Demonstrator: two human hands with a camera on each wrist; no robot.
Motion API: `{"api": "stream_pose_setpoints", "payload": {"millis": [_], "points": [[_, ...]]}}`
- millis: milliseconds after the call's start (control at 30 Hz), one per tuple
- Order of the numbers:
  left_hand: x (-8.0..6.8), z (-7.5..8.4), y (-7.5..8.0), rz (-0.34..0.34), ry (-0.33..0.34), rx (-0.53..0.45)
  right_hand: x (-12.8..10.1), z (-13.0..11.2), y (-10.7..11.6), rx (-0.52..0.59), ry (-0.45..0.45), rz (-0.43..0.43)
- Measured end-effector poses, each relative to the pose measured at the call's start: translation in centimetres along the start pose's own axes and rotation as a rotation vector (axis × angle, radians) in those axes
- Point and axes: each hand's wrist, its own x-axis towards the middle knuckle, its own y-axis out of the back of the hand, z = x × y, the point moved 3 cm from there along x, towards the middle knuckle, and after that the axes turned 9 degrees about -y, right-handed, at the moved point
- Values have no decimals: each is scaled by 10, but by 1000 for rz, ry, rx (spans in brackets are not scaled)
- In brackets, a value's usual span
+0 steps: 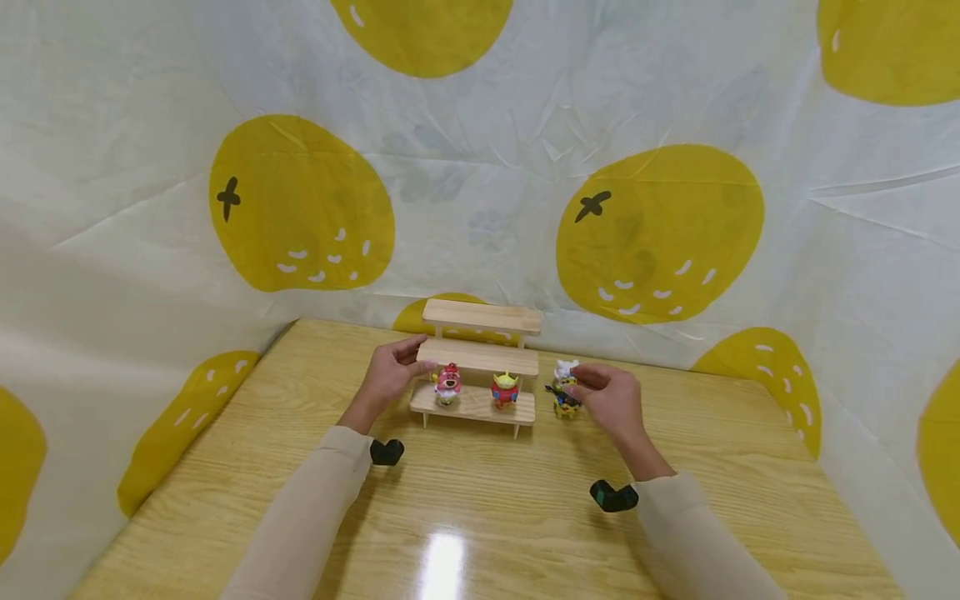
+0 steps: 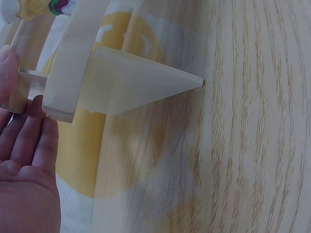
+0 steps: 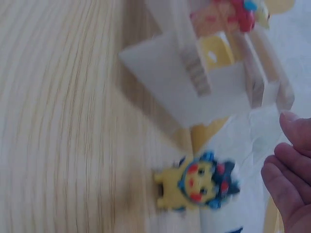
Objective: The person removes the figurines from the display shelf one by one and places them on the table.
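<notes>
From the head view I see a three-tier stepped shelf [image 1: 480,367] of pale, smooth unfinished wood standing near the back edge of the wooden table [image 1: 480,517], whose glossy top shows a strong yellow grain and a bright glare patch toward the front edge. My left hand [image 1: 390,375] rests against the left end of the shelf's middle tier, thumb on top of the plank; in the left wrist view the fingers [image 2: 29,141] lie straight and relaxed beside the plank's cut end, curled round nothing. On the lowest tier stand two small glossy plastic figures: a rounded pink and red figure [image 1: 447,383] toward the left end and a red figure with a yellow crown-like top [image 1: 506,389] toward the right end. Just off the shelf's right end, on the table, stands a yellow figure with blue and red markings [image 1: 564,398], blurred in the right wrist view [image 3: 197,187], with a small white figure [image 1: 564,369] directly behind it. My right hand [image 1: 611,398] sits just beside the yellow figure, fingers loosely bent toward it; I cannot tell whether they touch it, and the right wrist view shows them apart from it. A soft, creased cloth backdrop [image 1: 480,167], white with big yellow fruit shapes, surrounds the table.
</notes>
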Motion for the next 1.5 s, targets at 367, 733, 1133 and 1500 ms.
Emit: {"api": "stream_pose_setpoints", "payload": {"millis": [367, 733, 1133, 1500], "points": [[2, -3, 0, 3, -1, 3, -10, -5, -25, 145, 17, -165], [2, -1, 1, 4, -1, 12, -15, -8, -49, 162, 46, -264], [0, -3, 0, 0, -16, 26, -18, -18, -76, 191, -20, -239], [1, -5, 2, -1, -7, 10, -21, -24, -86, 159, -23, -186]]}}
